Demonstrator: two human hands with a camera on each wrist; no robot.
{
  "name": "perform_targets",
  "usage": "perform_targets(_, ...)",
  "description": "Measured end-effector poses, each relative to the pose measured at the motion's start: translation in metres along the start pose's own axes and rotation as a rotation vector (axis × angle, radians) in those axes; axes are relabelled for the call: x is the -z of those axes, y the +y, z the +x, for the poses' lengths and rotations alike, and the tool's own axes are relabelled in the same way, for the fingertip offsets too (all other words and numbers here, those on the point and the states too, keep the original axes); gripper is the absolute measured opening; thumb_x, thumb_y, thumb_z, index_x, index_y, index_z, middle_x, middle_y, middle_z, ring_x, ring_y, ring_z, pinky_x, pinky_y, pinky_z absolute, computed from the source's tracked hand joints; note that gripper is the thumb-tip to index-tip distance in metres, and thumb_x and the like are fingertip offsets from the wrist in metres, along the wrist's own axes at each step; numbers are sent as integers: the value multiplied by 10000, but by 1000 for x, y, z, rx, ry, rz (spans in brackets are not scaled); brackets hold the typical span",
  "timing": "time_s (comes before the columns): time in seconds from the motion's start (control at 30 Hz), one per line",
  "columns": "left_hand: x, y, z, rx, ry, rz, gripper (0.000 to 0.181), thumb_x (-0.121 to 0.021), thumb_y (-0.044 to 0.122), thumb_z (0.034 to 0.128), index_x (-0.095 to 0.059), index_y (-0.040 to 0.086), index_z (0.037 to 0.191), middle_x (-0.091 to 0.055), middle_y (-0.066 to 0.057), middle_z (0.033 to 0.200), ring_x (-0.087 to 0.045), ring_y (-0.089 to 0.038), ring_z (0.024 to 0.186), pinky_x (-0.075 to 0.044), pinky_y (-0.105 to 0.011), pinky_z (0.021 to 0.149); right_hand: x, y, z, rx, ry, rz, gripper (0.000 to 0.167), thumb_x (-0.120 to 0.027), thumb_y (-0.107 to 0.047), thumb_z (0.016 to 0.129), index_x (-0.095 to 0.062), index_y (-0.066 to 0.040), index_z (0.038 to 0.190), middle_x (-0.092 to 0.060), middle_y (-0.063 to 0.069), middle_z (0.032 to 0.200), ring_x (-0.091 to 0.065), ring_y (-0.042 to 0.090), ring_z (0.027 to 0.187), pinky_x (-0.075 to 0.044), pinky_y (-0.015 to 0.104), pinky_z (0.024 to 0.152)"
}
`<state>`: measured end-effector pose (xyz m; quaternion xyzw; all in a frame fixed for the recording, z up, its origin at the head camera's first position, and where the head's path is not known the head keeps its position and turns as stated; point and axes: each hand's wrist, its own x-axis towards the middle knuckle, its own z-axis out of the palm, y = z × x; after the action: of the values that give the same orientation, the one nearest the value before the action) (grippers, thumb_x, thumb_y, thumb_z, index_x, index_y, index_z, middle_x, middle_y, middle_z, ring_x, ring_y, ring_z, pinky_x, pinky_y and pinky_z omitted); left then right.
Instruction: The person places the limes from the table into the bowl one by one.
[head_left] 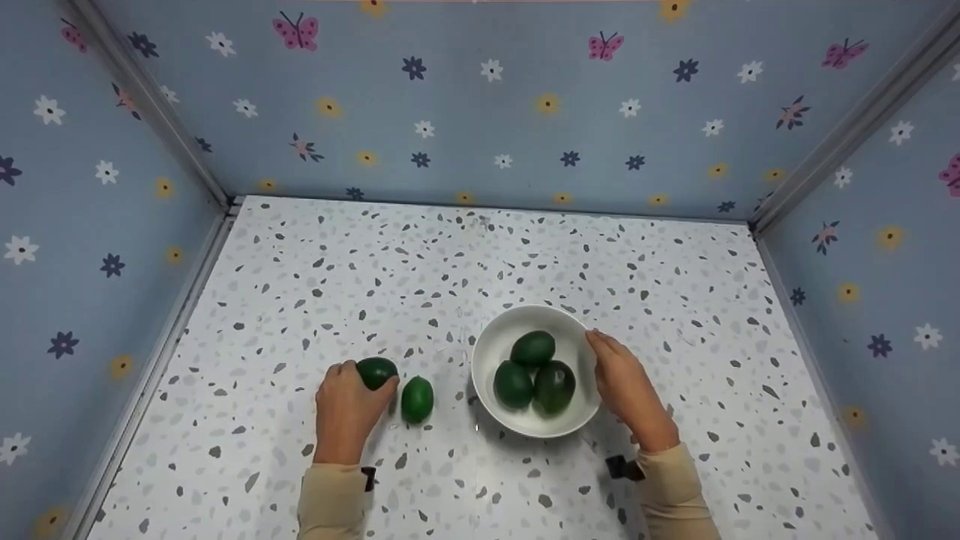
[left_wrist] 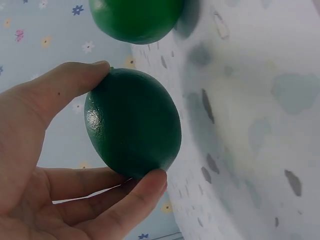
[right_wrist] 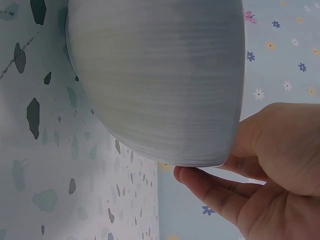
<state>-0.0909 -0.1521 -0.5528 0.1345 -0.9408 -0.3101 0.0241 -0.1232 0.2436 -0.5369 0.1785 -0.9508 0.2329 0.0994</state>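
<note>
My left hand [head_left: 349,409] pinches a smooth dark green oval fruit [left_wrist: 132,122] between thumb and fingers. Close to its right lies a brighter green fruit [head_left: 417,400] with a small nub at one end, whose lower part also shows at the top of the left wrist view. My right hand [head_left: 630,390] grips the right side of a white bowl [head_left: 491,337] at the rim. The thumb is partly hidden behind the bowl wall in the right wrist view. Inside the bowl sit three dark green fruits [head_left: 533,349], touching one another; one has a darker, purplish tint.
Beneath everything is a white speckled tabletop [head_left: 375,270]. Blue flowered panels [head_left: 480,90] stand at the back and on both sides, with grey metal strips [head_left: 150,105] along the corners.
</note>
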Motion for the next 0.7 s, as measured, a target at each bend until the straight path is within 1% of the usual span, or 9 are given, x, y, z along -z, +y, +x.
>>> perform_targets(0.07,2,4,-1,-23,10,-6,652,-790,347,827,-585,-172,1165,-580,-303,1126,-594,-435,1016,-493,-545,882,0,1,0,5,0,1,418,-563,115,922,-559,102,1339,-572,291,1295,-569,464,1165,-464,536,994)
perform_targets(0.13,3,10,-3,-60,23,-18,662,-801,340,823,-582,-163,1194,-576,-300,1164,-585,-435,1051,-485,-544,906,0,1,0,9,0,-1,426,-562,123,914,-557,103,1340,-571,295,1296,-568,466,1165,-463,536,994)
perform_targets(0.2,4,17,-6,-112,34,-32,673,-814,338,816,-581,-154,1212,-574,-293,1189,-579,-433,1073,-481,-543,919,0,1,0,8,-2,-1,428,-559,123,913,-557,102,1340,-570,294,1298,-568,465,1166,-463,535,995)
perform_targets(0.33,2,33,-13,-234,51,-50,707,-846,352,793,-590,-145,1226,-587,-281,1192,-595,-426,1059,-494,-544,898,1,1,0,-1,-4,0,414,-556,109,928,-558,100,1342,-570,289,1304,-565,462,1172,-459,536,999)
perform_targets(0.43,0,45,-18,-314,58,-52,700,-860,359,782,-606,-128,1216,-599,-266,1180,-610,-415,1047,-509,-542,880,0,1,1,1,0,-1,407,-558,101,933,-559,100,1340,-572,284,1303,-567,457,1170,-461,534,997)
perform_targets(0.57,-2,60,-23,-407,56,-82,666,-877,348,769,-624,-94,1198,-605,-230,1176,-620,-372,1041,-528,-503,872,0,1,0,24,8,-1,408,-560,118,922,-563,107,1330,-574,287,1295,-569,458,1168,-474,529,982)
perform_targets(0.7,-3,74,-26,-516,43,-123,667,-891,341,756,-626,-73,1207,-603,-211,1188,-619,-336,1056,-535,-455,884,-1,1,-1,34,18,-7,418,-561,127,912,-563,106,1329,-576,289,1285,-570,457,1165,-477,529,979)
